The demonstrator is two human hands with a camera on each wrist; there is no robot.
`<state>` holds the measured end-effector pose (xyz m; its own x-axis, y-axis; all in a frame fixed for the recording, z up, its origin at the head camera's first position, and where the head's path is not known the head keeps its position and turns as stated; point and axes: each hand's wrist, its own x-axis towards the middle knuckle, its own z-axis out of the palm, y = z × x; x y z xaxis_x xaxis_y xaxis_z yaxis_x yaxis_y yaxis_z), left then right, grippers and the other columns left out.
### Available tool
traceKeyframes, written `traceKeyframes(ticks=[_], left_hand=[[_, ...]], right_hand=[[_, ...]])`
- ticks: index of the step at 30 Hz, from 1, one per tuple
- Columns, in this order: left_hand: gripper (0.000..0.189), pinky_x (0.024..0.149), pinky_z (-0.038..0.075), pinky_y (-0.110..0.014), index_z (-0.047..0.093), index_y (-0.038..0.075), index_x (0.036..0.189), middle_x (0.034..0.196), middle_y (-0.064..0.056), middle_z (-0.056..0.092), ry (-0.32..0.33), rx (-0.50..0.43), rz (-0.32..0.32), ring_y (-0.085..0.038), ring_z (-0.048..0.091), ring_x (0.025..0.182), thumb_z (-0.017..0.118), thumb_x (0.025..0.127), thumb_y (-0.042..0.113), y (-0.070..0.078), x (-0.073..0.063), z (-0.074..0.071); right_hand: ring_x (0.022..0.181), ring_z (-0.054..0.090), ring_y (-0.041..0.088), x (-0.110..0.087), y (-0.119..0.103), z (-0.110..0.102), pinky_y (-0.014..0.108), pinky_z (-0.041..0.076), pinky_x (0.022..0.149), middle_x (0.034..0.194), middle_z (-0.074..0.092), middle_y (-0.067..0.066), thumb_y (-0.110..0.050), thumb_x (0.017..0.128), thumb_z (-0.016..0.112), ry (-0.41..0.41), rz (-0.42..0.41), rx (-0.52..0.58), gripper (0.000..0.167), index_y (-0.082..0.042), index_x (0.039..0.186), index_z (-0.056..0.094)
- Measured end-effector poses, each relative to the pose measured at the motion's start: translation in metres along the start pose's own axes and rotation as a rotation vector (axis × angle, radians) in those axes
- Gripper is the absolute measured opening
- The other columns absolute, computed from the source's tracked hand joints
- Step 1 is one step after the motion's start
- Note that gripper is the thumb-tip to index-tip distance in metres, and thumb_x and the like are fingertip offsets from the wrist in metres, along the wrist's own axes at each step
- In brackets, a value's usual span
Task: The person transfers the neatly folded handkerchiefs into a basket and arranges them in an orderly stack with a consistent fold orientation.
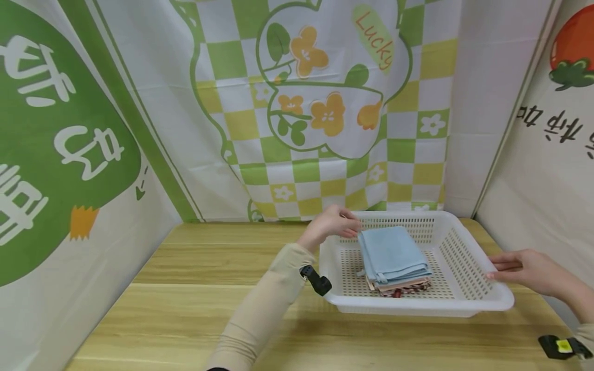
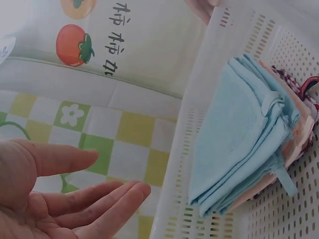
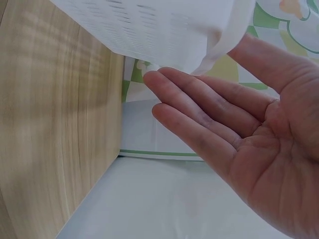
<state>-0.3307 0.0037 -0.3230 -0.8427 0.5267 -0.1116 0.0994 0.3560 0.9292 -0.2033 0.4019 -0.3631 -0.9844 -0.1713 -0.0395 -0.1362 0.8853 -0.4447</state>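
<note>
A white plastic basket (image 1: 482, 304) with slotted walls sits on the wooden table. Inside it lies a stack of folded cloths: a light blue towel (image 1: 394, 252) on top, a peach cloth (image 2: 304, 129) beneath it, and a red-and-white patterned cloth (image 1: 408, 291) at the bottom. My left hand (image 1: 331, 224) is at the basket's back left corner; its wrist view shows thumb and fingers apart with nothing between them. At the right side, my right hand (image 1: 526, 270) has its straight fingers (image 3: 199, 109) beside the rim, and its thumb tip is hidden behind the rim.
The wooden table (image 1: 195, 304) extends to the left of the basket. A checkered green-and-yellow curtain (image 1: 325, 175) hangs behind it. Printed fabric walls stand at the left (image 1: 153, 221) and right (image 1: 524, 206), the right one close to my right hand.
</note>
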Motion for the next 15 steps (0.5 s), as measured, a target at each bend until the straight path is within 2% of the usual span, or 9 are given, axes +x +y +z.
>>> traceKeyframes(ticks=[3,8,15], left_hand=[[0.028,0.085,0.055,-0.037,0.063,-0.006,0.114,0.109,-0.023,0.066,0.005,0.018,0.013,-0.035,0.066,0.1,0.061,0.092,0.012,0.001,-0.005,-0.005],[0.028,0.083,0.056,-0.034,0.062,-0.007,0.113,0.106,-0.024,0.066,0.046,0.043,0.012,-0.032,0.067,0.096,0.06,0.093,0.013,0.001,-0.01,-0.014],[0.027,0.087,0.055,-0.039,0.061,-0.006,0.112,0.107,-0.024,0.066,0.101,0.076,0.037,-0.031,0.067,0.094,0.059,0.093,0.014,-0.004,-0.019,-0.027]], right_hand=[[0.08,0.067,0.012,0.0,0.0,0.0,0.029,0.056,0.065,0.1,0.071,0.019,-0.032,0.088,0.068,0.0,-0.004,-0.005,0.057,0.015,0.119,0.056],[0.081,0.068,0.017,0.001,-0.001,0.0,0.029,0.056,0.065,0.099,0.07,0.019,-0.033,0.088,0.067,-0.002,-0.001,-0.018,0.058,0.016,0.119,0.056],[0.077,0.067,0.014,0.002,-0.003,-0.002,0.029,0.056,0.064,0.096,0.071,0.015,-0.034,0.086,0.069,-0.001,-0.009,-0.055,0.057,0.015,0.115,0.059]])
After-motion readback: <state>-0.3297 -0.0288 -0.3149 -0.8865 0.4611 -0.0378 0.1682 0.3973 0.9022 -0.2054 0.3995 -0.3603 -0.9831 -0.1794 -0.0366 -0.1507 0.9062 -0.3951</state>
